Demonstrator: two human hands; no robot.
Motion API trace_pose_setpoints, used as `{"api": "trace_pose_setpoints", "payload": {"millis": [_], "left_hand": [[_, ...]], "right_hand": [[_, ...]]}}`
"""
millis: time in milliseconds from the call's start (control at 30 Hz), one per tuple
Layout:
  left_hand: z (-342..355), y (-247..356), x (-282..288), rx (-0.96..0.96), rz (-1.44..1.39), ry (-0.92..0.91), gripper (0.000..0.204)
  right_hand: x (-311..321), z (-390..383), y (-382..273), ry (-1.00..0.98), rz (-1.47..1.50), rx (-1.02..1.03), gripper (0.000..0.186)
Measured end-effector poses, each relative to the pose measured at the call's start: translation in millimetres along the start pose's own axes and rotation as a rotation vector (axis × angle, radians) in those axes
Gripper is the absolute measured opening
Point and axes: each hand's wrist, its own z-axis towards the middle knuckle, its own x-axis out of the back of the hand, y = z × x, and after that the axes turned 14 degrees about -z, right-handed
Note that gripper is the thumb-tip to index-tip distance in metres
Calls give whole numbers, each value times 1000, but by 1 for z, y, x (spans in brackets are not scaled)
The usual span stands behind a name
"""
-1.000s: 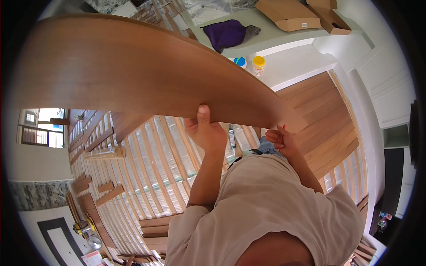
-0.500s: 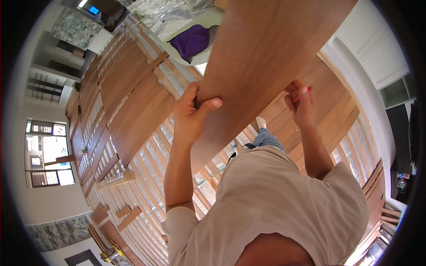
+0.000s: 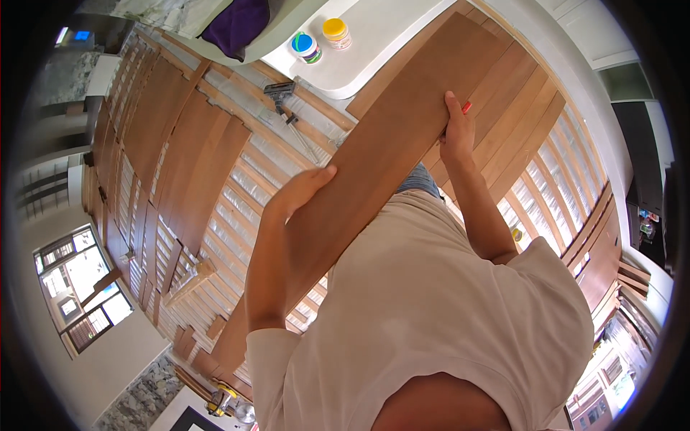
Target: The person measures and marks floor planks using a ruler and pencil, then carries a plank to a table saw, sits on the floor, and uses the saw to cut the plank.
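Note:
A long brown floorboard [image 3: 392, 136] lies slantwise in front of my body, from the far right down toward the lower left. My left hand [image 3: 302, 190] is closed on its left edge, thumb over the top face. Farther along, my right hand [image 3: 458, 135] grips the opposite edge, its thumb lying on the board. A thin red stick-like thing [image 3: 467, 108], perhaps a pencil, pokes out of the right hand. The fingers under the board are hidden.
Laid floorboards [image 3: 521, 100] cover the far right. Bare wooden battens [image 3: 248, 194] over shiny sheeting run on the left. A floor-cleaner-like head on a pole [image 3: 280, 89] lies there. Two lidded tubs [image 3: 336, 33] stand on a white counter [image 3: 352, 75], near a purple cloth [image 3: 236, 29].
The board has come down from its raised, steep position to a flatter slant. My right hand, earlier half open at its edge, now grips it. The view has turned, revealing the tubs.

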Motion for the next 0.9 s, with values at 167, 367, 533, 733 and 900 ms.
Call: {"api": "trace_pose_setpoints", "payload": {"millis": [167,367,533,733,900], "left_hand": [[11,-83,36,-93,75,205,69],[27,-85,57,-99,-33,204,66],[33,-61,93,-50,86,324,68],[26,-35,138,92,182,436,67],[31,-25,161,100,458,496,65]], "right_hand": [[-6,12,17,26,-153,-38,37],[-41,37,13,-90,-252,-44,38],[-87,78,25,-226,-268,-125,39],[-128,117,72,-487,-283,-355,49],[-136,125,74,-604,-369,-426,53]]}}
